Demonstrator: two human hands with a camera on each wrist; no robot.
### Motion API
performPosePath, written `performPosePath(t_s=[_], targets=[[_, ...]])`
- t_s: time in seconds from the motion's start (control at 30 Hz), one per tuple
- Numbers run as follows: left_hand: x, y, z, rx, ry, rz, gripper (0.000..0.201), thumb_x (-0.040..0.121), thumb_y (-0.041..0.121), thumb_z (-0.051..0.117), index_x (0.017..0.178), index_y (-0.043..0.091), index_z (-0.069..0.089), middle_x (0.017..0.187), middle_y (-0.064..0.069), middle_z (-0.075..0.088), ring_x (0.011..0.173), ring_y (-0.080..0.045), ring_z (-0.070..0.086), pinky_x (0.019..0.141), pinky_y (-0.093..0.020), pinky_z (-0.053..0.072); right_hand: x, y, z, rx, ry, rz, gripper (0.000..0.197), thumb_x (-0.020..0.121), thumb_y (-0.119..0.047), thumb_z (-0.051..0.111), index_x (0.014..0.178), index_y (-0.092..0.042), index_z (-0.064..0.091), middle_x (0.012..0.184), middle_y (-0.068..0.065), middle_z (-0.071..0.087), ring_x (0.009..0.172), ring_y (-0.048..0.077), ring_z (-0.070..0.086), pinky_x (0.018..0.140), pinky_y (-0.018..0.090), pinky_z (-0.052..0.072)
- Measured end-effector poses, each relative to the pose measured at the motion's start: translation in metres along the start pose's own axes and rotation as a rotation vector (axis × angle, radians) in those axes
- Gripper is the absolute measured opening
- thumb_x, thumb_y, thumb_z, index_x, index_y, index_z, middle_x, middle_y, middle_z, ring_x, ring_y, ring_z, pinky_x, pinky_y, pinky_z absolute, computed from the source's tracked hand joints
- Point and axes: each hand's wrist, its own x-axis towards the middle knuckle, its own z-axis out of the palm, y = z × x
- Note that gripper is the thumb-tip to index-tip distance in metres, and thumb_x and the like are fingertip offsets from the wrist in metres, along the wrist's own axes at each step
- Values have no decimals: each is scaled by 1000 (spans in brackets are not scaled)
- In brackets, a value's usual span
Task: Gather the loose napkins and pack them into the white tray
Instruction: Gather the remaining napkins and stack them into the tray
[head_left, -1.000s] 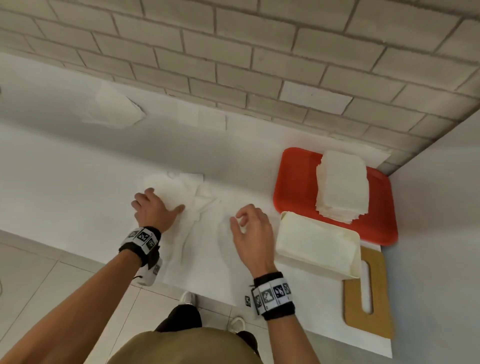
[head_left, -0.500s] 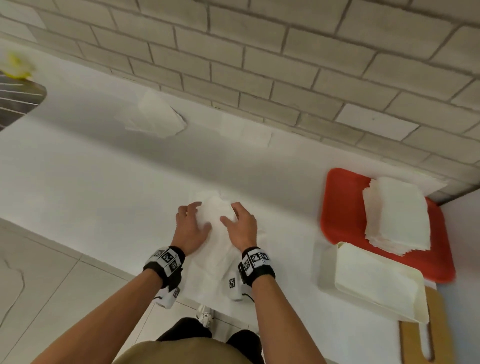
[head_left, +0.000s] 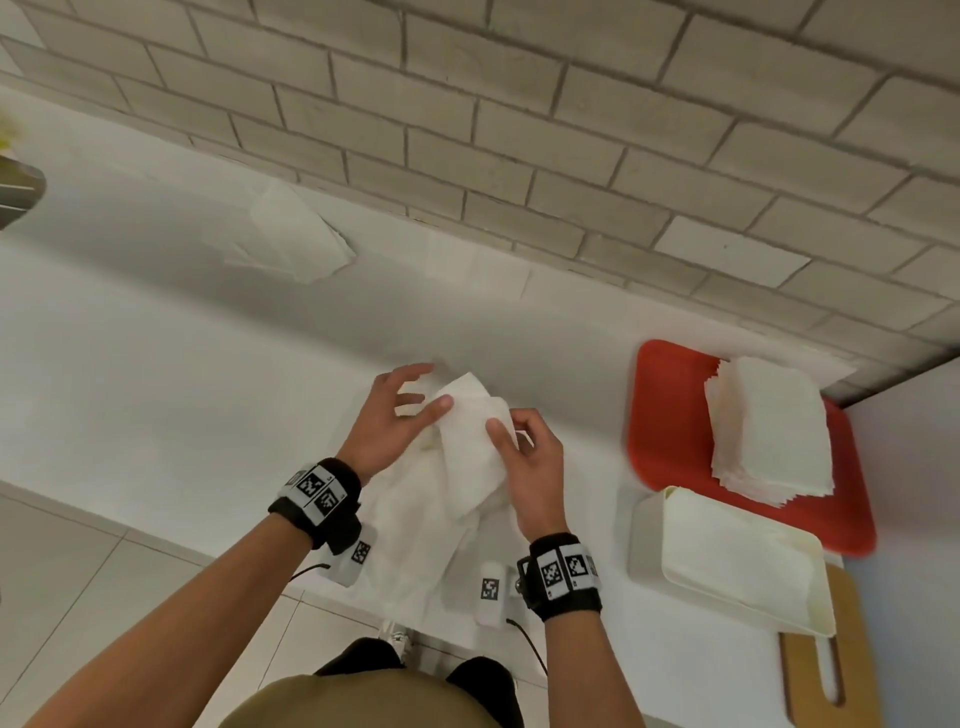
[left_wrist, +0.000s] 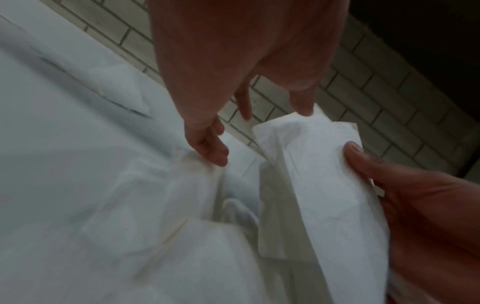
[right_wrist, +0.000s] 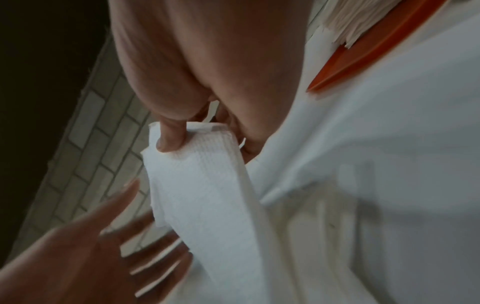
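Note:
A bundle of loose white napkins (head_left: 470, 447) sits between both hands at the counter's front edge, with more crumpled napkins (head_left: 415, 530) under it. My right hand (head_left: 511, 428) pinches the bundle, thumb on top (right_wrist: 170, 142) and fingers beneath. My left hand (head_left: 415, 395) has its thumb on the bundle's upper edge (left_wrist: 303, 107), and its fingers (left_wrist: 213, 152) are spread and straight. The white tray (head_left: 644, 540) stands to the right, lined with napkins. Another loose napkin heap (head_left: 296, 239) lies far left by the wall.
A red tray (head_left: 665, 415) behind the white tray carries a neat napkin stack (head_left: 769, 431). A wooden board (head_left: 841, 686) lies at the front right corner. A brick wall (head_left: 519, 130) bounds the counter behind. A metal rack edge (head_left: 15, 192) shows far left.
The hands, earlier apart and flat on the scattered napkins, have come together and raised a bundle off the counter. The view has shifted left.

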Motion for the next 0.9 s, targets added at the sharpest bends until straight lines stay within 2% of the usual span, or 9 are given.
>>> performPosePath(t_s=[0.13,0.23,0.3,0.37,0.47,0.57,0.67,0.77,0.9], targets=[[-8,28,13,-282,-135,-7,28,97,27,79,120,14,74,119,-7,79,112,-25,75,101,-43,57,0,-23,-9,88,106,-66,11,101,-16,77,103,-8,69,98,-1,75,91,12,68,84,32,57],[-11,43,29,-393,-25,34,14,100,21,74,101,7,74,93,-7,79,82,-18,72,77,-35,54,-1,-26,-11,28,222,-82,11,100,-22,80,102,-17,70,96,-5,72,91,10,64,83,35,56],[-12,52,37,-428,37,60,11,101,17,73,98,7,73,85,1,76,77,-10,67,73,-25,52,-3,-29,-12,-3,241,-83,12,98,-23,81,98,-18,70,90,-8,71,87,8,63,78,31,55],[-11,56,41,-376,48,91,14,102,18,72,97,5,73,96,5,78,90,-8,71,82,-21,55,-6,-31,-14,-21,227,-82,12,98,-22,81,96,-18,70,86,-12,70,83,6,64,75,27,54],[-6,52,41,-195,125,198,14,99,28,76,97,13,75,125,7,74,120,-11,69,102,-32,56,-10,-36,-19,-27,228,-53,14,97,-29,83,106,-28,73,87,-7,70,77,9,68,72,30,57],[-5,57,38,-186,193,269,12,102,23,73,95,13,72,123,2,75,123,-19,69,109,-39,52,-13,-40,-31,-107,199,-17,27,93,-31,87,115,-36,73,89,2,74,77,9,72,77,25,58],[-7,64,34,-277,158,217,19,107,19,65,92,9,63,96,-5,76,93,-19,70,86,-38,54,-21,-54,-42,-96,11,-30,6,96,-25,83,98,-22,79,89,6,77,80,14,69,79,35,56],[-11,68,32,-319,90,139,27,108,40,60,100,14,55,76,-33,49,70,-33,42,65,-43,35,-32,-78,-44,72,-38,-124,16,101,-18,72,94,-4,72,89,2,74,80,10,65,73,25,52],[-21,79,42,-414,5,36,30,108,47,53,106,17,51,77,-20,39,63,-39,24,57,-49,15,-29,-89,-26,-5,133,-245,10,107,-15,67,100,-7,68,85,-9,70,70,6,58,63,23,48]])
